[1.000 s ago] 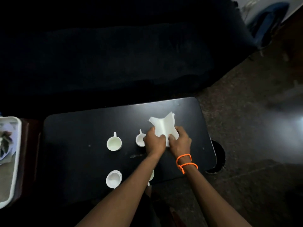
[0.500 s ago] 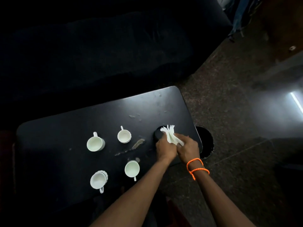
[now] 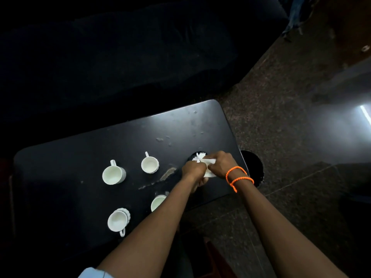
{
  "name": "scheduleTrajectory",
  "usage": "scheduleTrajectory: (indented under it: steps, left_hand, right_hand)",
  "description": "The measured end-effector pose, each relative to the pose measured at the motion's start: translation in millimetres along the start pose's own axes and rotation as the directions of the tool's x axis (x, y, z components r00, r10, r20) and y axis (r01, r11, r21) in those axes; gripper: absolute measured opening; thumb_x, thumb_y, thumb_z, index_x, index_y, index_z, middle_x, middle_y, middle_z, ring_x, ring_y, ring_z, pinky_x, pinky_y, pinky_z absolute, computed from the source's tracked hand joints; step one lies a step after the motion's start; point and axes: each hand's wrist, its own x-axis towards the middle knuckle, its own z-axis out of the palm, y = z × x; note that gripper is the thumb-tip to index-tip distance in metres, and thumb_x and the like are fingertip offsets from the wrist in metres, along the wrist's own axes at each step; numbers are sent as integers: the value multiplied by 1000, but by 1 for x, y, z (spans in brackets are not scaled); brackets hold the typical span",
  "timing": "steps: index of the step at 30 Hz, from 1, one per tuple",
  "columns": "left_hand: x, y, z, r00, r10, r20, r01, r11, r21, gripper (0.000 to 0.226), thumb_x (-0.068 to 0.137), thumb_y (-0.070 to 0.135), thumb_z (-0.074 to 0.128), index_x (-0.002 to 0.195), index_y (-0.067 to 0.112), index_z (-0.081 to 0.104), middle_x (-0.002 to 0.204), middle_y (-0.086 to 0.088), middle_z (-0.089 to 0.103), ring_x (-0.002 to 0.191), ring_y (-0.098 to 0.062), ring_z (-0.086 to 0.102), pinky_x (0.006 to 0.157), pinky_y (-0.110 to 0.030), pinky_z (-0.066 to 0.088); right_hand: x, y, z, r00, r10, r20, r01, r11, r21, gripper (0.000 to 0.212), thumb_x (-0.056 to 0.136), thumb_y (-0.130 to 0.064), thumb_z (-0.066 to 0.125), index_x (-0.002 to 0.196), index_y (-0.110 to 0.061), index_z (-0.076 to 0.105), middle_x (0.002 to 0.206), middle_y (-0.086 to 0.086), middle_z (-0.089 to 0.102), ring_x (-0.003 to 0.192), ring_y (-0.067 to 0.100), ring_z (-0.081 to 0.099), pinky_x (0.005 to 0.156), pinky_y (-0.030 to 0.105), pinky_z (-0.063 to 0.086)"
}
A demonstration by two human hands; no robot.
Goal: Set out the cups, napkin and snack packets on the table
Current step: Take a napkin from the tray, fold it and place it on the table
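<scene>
Both hands pinched the napkin (image 3: 208, 163) at right-centre of the frame: my left hand (image 3: 193, 169) and right hand (image 3: 220, 164) were touching, its fanned tip pointing up-left into a dark holder (image 3: 190, 157). Four cups (image 3: 114, 174) stood left on the table (image 3: 60, 157).

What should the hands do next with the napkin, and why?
Probably push the napkin a bit deeper into the dark holder. Both hands, left and right, pinch its folded end, and only the fanned tip pokes over the rim. The four cups already stand on the table.
</scene>
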Motion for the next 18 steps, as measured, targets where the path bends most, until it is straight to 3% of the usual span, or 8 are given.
scheduleTrajectory:
  steps: [3, 5, 10, 12, 16, 18]
  left_hand:
    - [7, 2, -8, 999, -26, 18, 27, 998, -62, 25, 88, 10, 61, 110, 8, 73, 97, -9, 75, 65, -18, 67, 41, -21, 50]
    - [10, 0, -10, 1000, -6, 22, 8, 997, -82, 25, 88, 11, 64, 110, 7, 73, 102, -10, 76, 70, -17, 68, 44, -23, 53]
    - [17, -16, -17, 986, 93, -139, -107, 990, -96, 16, 86, 18, 70, 98, 7, 70, 102, -12, 74, 77, -24, 74, 48, -26, 58]
    - [17, -22, -18, 975, 104, -198, -132, 983, -131, 13, 83, 19, 74, 91, 15, 64, 98, -11, 70, 76, -26, 74, 48, -26, 58]
    - [24, -30, -17, 954, 108, -279, -167, 966, -197, 28, 80, 9, 74, 78, 27, 53, 79, 7, 62, 54, -12, 69, 57, -32, 64]
    - [27, -29, -16, 949, 107, -297, -167, 968, -186, 31, 77, 3, 72, 73, 29, 54, 78, 4, 67, 58, -14, 72, 63, -35, 65]
  right_hand:
    - [14, -9, 1, 999, 44, -8, -44, 999, 5, 36, 79, -27, 64, 114, -25, 73, 115, 11, 72, 107, 33, 66, 91, 34, 54]
    - [20, -13, 4, 997, 78, -10, -78, 997, 0, 37, 80, -29, 64, 116, -24, 72, 118, 11, 71, 110, 33, 65, 91, 34, 52]
    - [30, -22, 17, 991, 132, -24, -132, 991, 9, 47, 77, -26, 66, 124, -23, 65, 126, 9, 66, 116, 31, 61, 96, 34, 50]
    - [26, -24, 18, 983, 154, -99, -149, 987, 55, 49, 72, -24, 71, 120, -22, 67, 118, 11, 69, 109, 34, 64, 89, 34, 52]
    - [11, -22, 20, 935, 187, -301, -153, 979, 133, 30, 66, -21, 70, 96, -18, 67, 94, 17, 70, 89, 41, 67, 76, 36, 54]
    - [8, -20, 24, 922, 208, -327, -161, 973, 165, 19, 69, -17, 67, 88, -16, 66, 88, 17, 70, 84, 40, 66, 73, 35, 53]
